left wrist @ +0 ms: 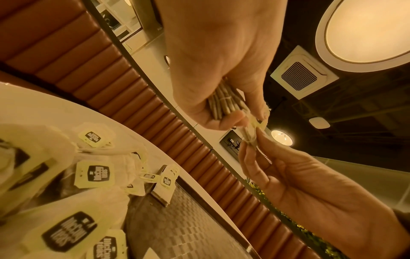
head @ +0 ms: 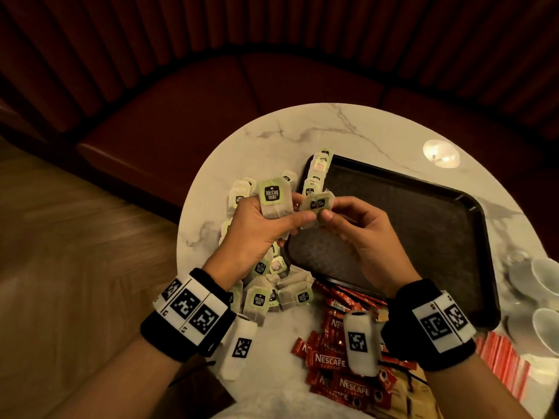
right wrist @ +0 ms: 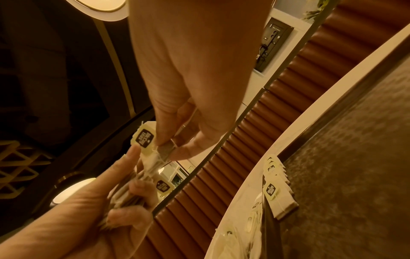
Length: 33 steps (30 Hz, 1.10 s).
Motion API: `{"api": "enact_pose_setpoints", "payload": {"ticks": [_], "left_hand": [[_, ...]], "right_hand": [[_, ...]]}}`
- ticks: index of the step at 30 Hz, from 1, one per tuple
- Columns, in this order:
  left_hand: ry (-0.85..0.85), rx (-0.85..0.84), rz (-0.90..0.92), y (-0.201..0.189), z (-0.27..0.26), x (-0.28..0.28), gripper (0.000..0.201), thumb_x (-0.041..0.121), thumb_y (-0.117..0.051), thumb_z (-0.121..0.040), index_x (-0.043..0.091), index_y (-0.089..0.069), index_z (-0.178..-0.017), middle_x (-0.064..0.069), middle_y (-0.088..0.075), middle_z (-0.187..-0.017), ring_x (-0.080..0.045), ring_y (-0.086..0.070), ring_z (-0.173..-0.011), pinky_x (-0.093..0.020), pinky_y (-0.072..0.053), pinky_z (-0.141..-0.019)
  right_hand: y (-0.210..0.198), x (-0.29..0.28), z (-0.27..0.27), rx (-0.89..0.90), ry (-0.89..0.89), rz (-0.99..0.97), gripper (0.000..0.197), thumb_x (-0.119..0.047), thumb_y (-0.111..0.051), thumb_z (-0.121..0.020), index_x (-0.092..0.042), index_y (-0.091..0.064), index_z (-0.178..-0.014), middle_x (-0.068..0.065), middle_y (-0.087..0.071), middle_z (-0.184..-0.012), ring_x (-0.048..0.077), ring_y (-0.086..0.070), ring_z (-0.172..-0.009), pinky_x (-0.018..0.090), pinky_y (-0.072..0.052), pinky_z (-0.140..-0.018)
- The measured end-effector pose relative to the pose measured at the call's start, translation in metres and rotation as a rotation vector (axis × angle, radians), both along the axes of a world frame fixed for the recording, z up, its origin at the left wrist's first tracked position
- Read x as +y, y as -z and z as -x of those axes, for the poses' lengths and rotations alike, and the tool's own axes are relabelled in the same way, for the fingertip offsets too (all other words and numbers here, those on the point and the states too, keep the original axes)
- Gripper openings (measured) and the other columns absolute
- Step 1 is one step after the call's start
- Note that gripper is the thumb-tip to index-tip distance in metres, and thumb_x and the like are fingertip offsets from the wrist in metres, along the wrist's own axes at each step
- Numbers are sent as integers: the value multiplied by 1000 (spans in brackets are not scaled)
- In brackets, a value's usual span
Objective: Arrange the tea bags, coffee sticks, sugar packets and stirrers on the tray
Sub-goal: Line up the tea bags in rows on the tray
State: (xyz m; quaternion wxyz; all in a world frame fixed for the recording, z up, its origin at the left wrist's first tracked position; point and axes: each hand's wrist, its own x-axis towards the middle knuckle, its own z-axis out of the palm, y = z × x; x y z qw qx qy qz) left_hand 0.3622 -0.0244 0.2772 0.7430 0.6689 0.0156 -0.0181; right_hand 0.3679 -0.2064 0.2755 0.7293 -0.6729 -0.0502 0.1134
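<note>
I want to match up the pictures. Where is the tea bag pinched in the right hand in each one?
Head view: the tea bag sits at centre, pinched by the right hand, left hand beside it.
Left wrist view: right of centre, seen edge-on.
Right wrist view: left of centre, label showing.
Shared landmark: the row of tea bags on the tray edge.

Beside the tray [head: 423, 225], the cups [head: 544, 279] were cut off by the edge; the coffee sticks [head: 329, 358] were partly hidden by wrist cameras; nearer tea-bag tags [left wrist: 68, 231] were blurred.
</note>
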Motion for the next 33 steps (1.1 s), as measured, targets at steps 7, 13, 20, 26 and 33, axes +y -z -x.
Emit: {"api": "enact_pose_setpoints", "payload": {"ticks": [7, 13, 20, 26, 33], "left_hand": [[1, 28, -12, 2, 0, -2, 8, 8, -75, -80, 9, -68, -84, 3, -64, -57, -8, -57, -50, -19, -42, -42], [-40, 0, 29, -3, -5, 1, 17, 24, -78, -70, 17, -73, -85, -5, -65, -64, -13, -57, -53, -21, -41, -43], [-13, -8, -34, -5, -7, 5, 7, 14, -69, -88, 9, -73, -89, -2, -64, -60, -14, -57, -53, -21, -41, -42], [-40, 5, -44, -3, -8, 5, 8, 14, -65, -92, 8, -70, -89, -9, -58, -59, -7, -51, -44, -20, -39, -41], [35, 0, -60, -5, -7, 4, 3, 15, -70, -88, 15, -73, -88, 2, -65, -61, -9, -57, -54, -19, -40, -43]], "right_hand": [[-2, 3, 0, 41, 4, -39, 18, -21, -70, -82, -18, -74, -99, 11, -73, -108, 23, -68, -99, 43, -50, -93], [-5, -1, 0, -23, 9, 76, 20, -16, -68, -85, -10, -72, -103, 8, -75, -100, 15, -69, -90, 26, -55, -81], [-6, -1, 1, -36, -14, 121, 21, -16, -68, -85, -10, -73, -104, 6, -75, -97, 11, -69, -85, 22, -54, -75], [-4, -3, 0, -30, 0, 122, 21, -19, -68, -83, -12, -73, -102, 8, -75, -98, 12, -68, -85, 22, -53, -71], [-7, -3, 1, -52, -27, 151, 16, -12, -67, -88, -13, -73, -103, 6, -75, -96, 13, -69, -86, 22, -54, -73]]}}
